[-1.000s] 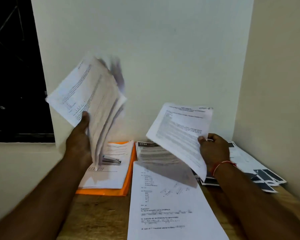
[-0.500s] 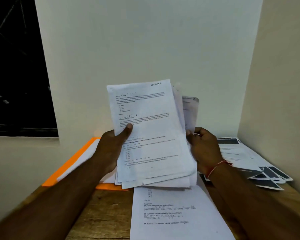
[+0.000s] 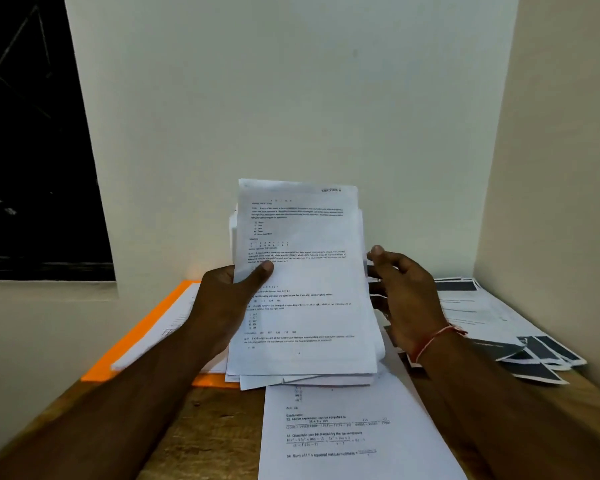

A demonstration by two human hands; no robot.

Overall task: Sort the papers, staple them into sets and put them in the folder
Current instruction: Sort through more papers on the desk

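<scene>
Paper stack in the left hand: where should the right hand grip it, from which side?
Probably the free right long edge of the paper stack, mid-height, coming from the right. The stack stands nearly upright, the left hand pinches its left edge with the thumb, and the right hand is open beside it.

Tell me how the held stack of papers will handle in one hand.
Probably floppy: the stack is loose thin sheets, gripped at one edge by the left hand. Likely to slide apart: its bottom edges already sit uneven.
</scene>
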